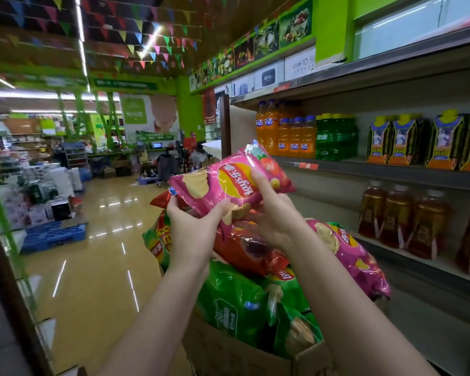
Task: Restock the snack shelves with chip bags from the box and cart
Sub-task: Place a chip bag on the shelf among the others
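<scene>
Both hands hold one pink chip bag (228, 180) up in the air directly above the cardboard box (242, 354); the bag is glossy magenta, printed upside down with a red-and-yellow round logo, pale potato slices at its left end and a tomato-red patch toward its right end, and it lies tilted, its right end higher. The left hand (193, 226) grips the bag's lower left edge, thumb curled over the front and fingers wrapped behind; a corner of a red bag (160, 200) shows just behind those fingers, though whether the hand holds it too cannot be told. The right hand (272, 213) pinches the bag from below, its index finger stretched up across the front beside the logo, the other fingers tucked under and hidden.

The box itself brims with stock; green chip bags (236, 302) fill its near side, a red chip bag (250, 251) lies on top of them just under the hands, and a second pink chip bag (350, 253) drapes over the box's right edge. Right of the box runs the shelf unit (391, 172); its upper tier carries orange soda bottles (285, 137), green soda bottles (334, 139) and yellow-topped drink cartons (418, 142); the tier lower down carries amber bottles (399, 215).
</scene>
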### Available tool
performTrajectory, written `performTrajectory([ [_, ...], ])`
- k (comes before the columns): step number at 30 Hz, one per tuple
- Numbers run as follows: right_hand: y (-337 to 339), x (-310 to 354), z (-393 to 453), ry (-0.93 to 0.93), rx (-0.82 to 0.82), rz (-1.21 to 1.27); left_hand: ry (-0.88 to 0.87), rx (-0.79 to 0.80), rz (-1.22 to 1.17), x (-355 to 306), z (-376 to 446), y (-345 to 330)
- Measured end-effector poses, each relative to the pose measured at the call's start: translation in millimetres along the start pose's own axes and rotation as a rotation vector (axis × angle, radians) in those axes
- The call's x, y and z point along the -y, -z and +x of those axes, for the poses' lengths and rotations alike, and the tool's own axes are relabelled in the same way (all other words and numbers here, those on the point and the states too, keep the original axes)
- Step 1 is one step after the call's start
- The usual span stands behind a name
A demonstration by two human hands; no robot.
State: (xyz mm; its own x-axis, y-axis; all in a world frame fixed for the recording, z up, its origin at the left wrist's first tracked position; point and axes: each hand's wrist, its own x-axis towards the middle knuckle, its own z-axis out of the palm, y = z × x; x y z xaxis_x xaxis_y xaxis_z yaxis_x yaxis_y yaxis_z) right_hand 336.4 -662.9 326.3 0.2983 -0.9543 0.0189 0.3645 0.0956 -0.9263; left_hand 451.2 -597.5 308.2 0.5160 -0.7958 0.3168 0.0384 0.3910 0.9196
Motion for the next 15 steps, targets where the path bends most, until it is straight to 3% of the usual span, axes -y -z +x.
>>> performTrajectory([
  [3,8,16,-14,0.061,0.083,0.049,-0.089,0.264,-0.128,-11,-39,26],
  [6,28,34,-29,0.051,0.256,-0.146,-0.067,0.418,-0.194,-24,-51,57],
  [11,31,29,-40,0.093,0.403,-0.646,0.243,0.422,-0.008,-25,-44,47],
  [13,24,20,-42,0.134,0.457,-0.785,0.254,0.403,0.064,-19,-50,42],
  [15,22,14,-39,0.205,0.457,-0.727,0.226,0.247,0.038,-17,-52,50],
])
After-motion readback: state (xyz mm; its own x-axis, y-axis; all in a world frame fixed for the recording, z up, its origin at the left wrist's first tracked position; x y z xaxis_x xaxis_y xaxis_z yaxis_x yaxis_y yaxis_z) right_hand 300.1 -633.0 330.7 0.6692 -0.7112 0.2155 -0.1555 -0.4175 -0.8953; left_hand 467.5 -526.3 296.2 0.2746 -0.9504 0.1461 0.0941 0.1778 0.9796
